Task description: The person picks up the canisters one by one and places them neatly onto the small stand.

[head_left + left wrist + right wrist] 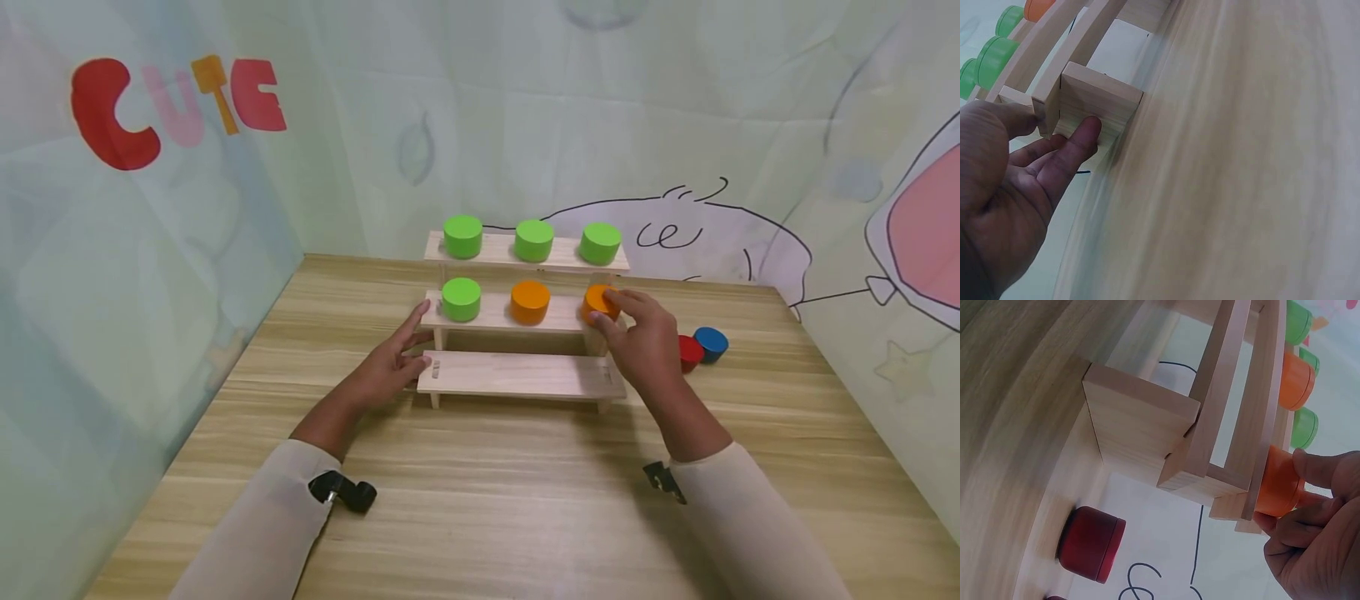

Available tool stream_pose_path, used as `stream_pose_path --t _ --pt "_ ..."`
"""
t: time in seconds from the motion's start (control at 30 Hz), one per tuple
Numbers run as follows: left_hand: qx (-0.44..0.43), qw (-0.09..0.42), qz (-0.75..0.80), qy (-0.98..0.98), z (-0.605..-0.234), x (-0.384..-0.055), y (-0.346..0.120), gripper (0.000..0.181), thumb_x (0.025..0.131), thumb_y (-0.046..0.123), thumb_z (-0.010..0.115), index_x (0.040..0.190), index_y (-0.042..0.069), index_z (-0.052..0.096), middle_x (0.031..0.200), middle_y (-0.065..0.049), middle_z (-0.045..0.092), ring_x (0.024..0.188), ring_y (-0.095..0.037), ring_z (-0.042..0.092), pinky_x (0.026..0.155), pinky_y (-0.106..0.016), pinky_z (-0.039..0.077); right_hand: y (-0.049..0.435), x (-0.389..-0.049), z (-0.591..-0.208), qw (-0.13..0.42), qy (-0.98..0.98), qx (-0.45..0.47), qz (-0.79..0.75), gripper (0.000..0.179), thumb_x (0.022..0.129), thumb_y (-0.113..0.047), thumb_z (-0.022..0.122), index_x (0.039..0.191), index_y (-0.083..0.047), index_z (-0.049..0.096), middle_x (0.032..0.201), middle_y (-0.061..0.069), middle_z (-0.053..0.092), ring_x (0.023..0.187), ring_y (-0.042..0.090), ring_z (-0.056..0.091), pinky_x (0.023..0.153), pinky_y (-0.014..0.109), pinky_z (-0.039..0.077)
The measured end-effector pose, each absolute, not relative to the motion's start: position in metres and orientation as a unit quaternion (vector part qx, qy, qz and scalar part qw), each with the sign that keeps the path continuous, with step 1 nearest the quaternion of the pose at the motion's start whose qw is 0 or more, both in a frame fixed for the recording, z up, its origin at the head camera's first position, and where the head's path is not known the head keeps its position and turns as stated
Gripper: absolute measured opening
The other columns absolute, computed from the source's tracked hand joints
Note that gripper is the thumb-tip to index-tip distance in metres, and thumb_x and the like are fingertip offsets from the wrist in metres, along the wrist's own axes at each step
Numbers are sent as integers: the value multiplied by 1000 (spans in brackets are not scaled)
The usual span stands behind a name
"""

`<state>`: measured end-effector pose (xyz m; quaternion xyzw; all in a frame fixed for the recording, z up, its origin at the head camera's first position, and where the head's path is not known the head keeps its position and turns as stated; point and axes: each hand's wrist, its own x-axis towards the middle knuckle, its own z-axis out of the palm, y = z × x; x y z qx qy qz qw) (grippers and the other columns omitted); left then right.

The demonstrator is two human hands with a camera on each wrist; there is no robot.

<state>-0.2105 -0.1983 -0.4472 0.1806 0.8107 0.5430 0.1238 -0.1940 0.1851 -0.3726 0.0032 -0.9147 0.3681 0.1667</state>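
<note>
A three-step wooden rack stands on the table. My right hand pinches an orange cylinder between thumb and fingers at the right end of the middle step; its base meets the step. Another orange cylinder sits mid-step, with a green cylinder at the left end. Three green cylinders line the top step, while the lowest step bears nothing. My left hand touches the rack's left end, fingers extended, one fingertip at the middle step and the thumb at the lowest step.
To the right of the rack, a red cylinder and a blue cylinder lie close together on the wood-grain table. A printed cloth backdrop rises behind and along both sides.
</note>
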Motion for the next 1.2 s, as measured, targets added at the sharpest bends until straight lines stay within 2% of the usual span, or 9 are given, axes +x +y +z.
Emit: stream_pose_path --t 0.27,0.47,0.63,0.8,0.87,0.9,0.97,1.07,1.2 --pt "179 122 544 811 -449 -210 -199 91 114 5 52 174 51 2 177 -26 32 141 -53 61 102 -53 65 186 -193 -374 167 -917 10 361 66 100 -24 82 159 -9 57 160 17 61 151 42 56 124 60 49" --pt "182 122 549 807 -449 -210 -198 91 114 4 52 174 51 1 176 -27 33 137 -53 64 98 -52 67 191 -192 -374 176 -916 12 361 79 96 -27 87 162 -4 51 163 22 56 153 45 52 125 62 46" --pt "181 121 545 809 -449 -210 -197 92 114 4 52 174 51 1 176 -27 33 137 -52 64 99 -52 67 198 -190 -374 187 -910 7 371 77 97 -30 87 160 -1 54 160 23 59 152 44 53 126 62 45" --pt "184 123 547 807 -449 -211 -197 91 114 4 52 174 50 1 176 -28 33 138 -53 63 99 -53 66 206 -190 -374 255 -887 10 385 54 104 -31 78 146 0 67 148 21 70 140 40 64 100 55 64" --pt "185 122 548 807 -449 -211 -197 92 114 4 52 174 50 1 176 -28 33 138 -53 63 99 -53 66 210 -191 -374 282 -877 10 388 48 107 -33 74 142 0 71 143 19 73 137 38 67 88 45 65" --pt "186 121 548 807 -449 -211 -197 92 114 3 52 174 50 1 176 -28 33 138 -53 63 99 -52 66 211 -192 -374 291 -874 7 388 47 108 -35 71 141 -1 72 143 18 73 139 36 66 87 41 64" --pt "187 120 549 806 -449 -211 -197 92 114 3 52 175 49 2 176 -28 33 137 -53 64 99 -51 66 215 -193 -374 297 -873 -2 386 48 111 -39 65 143 -2 71 144 15 73 141 33 65 88 39 65" --pt "191 119 553 802 -449 -211 -197 92 113 1 52 176 46 1 175 -29 33 135 -53 66 98 -50 67 220 -194 -373 290 -872 -17 394 53 114 -43 58 147 -4 68 150 14 70 146 32 61 99 49 66" --pt "194 120 554 801 -449 -211 -197 92 113 1 52 176 45 1 175 -30 33 134 -52 66 98 -49 67 225 -197 -373 269 -874 -31 404 56 116 -44 53 151 -3 64 155 17 65 151 37 57 118 61 54"
